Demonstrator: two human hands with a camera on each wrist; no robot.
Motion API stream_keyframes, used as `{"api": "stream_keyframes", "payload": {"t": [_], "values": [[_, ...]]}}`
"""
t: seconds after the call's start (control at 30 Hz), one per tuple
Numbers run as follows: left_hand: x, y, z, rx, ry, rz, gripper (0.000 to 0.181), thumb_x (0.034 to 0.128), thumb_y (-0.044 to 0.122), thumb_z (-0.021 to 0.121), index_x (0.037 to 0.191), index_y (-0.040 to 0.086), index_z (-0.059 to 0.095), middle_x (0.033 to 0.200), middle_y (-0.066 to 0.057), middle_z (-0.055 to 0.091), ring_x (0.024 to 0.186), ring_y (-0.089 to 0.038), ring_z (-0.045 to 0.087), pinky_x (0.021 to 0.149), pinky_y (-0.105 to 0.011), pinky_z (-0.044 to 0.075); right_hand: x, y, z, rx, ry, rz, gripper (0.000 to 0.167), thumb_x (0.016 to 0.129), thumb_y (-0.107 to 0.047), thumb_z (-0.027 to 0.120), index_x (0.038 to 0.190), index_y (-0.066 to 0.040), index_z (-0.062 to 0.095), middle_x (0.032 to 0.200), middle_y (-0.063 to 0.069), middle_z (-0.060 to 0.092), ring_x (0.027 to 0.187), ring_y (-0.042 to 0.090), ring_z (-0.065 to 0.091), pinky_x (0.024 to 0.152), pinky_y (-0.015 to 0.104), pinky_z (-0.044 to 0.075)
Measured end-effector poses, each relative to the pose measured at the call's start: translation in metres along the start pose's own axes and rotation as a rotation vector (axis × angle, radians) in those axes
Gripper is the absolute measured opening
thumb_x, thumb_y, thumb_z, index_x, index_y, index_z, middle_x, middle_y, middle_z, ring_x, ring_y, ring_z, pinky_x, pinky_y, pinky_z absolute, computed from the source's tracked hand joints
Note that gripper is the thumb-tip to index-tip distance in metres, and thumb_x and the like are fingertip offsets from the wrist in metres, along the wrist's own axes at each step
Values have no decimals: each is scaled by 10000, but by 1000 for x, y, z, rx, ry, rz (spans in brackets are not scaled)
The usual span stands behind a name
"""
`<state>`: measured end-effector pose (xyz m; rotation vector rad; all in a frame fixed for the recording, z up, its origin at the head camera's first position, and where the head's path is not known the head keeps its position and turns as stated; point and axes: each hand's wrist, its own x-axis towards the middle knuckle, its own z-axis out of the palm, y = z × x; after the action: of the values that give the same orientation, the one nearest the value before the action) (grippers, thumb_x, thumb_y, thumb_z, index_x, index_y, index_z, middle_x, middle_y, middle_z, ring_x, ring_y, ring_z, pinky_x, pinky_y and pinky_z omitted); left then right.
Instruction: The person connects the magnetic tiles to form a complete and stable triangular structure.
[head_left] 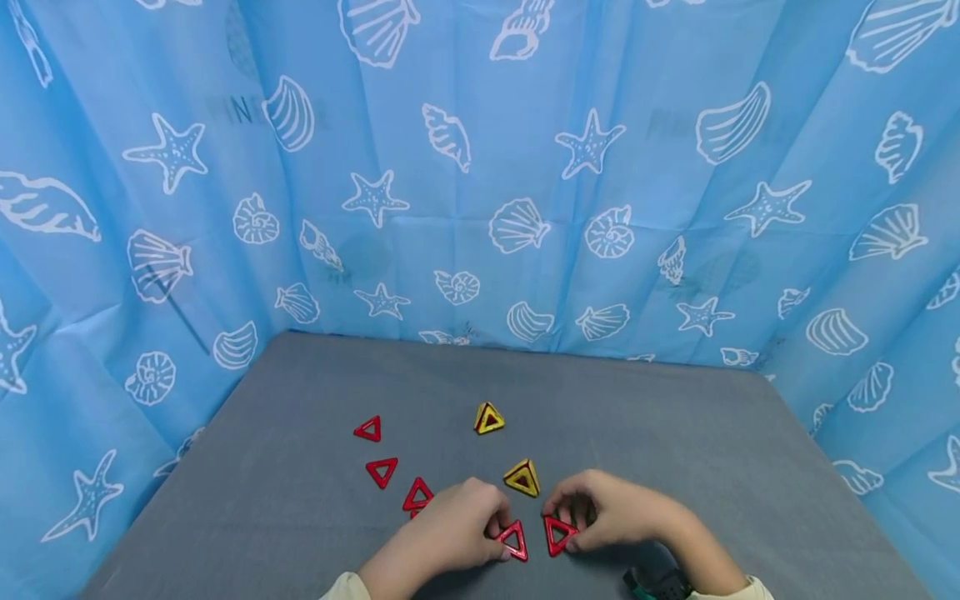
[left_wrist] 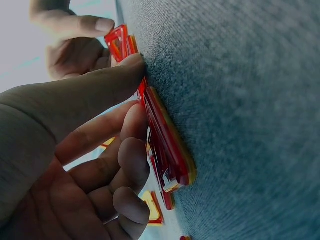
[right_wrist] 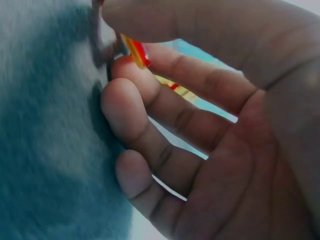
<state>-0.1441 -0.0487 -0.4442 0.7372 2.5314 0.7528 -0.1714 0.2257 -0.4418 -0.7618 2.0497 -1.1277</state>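
In the head view my left hand [head_left: 461,527] pinches a red triangular tile [head_left: 522,545] with an open centre, low over the grey table. Facing it across a small gap, my right hand [head_left: 622,510] grips a second red triangular tile [head_left: 551,543] between thumb and fingers. The left wrist view shows the left thumb on its tile, close to the cloth, and a red tile with a yellow underside [left_wrist: 170,145] beside the fingers. Only a red-and-yellow tile edge [right_wrist: 139,54] shows between the right thumb and fingers in the right wrist view.
Two yellow triangular pieces with red centres, one nearer [head_left: 533,480] and one farther [head_left: 491,429], lie beyond the hands. Several red triangular tiles [head_left: 372,469] lie to the left, one partly behind the left hand. A blue shell-patterned curtain [head_left: 465,192] surrounds the grey table [head_left: 675,433].
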Motion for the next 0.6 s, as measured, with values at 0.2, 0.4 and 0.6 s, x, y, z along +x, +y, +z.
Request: {"api": "stream_keyframes", "payload": {"t": [0.2,0.4,0.6], "values": [[1,0,1,-4,5,-5,174,858,243,909,856,224,736,710,126,591,628,-32,530,603,-247,449,3,-2,6,21,-15,-26,345,872,-44,797,1211,-17,737,919,15,683,759,23,601,664,205,513],[1,0,0,-21,-5,-16,189,862,239,907,835,224,721,704,113,591,623,-42,528,599,-250,446,4,-3,10,5,-2,-52,335,894,-55,784,1223,-13,739,927,24,691,768,16,604,679,210,526],[2,1,1,-26,-4,-18,186,866,228,901,829,225,719,694,116,588,613,-40,516,586,-248,427,8,-5,13,-30,17,-86,339,908,-67,785,1239,-10,739,949,-16,690,776,3,606,686,213,531]]}}
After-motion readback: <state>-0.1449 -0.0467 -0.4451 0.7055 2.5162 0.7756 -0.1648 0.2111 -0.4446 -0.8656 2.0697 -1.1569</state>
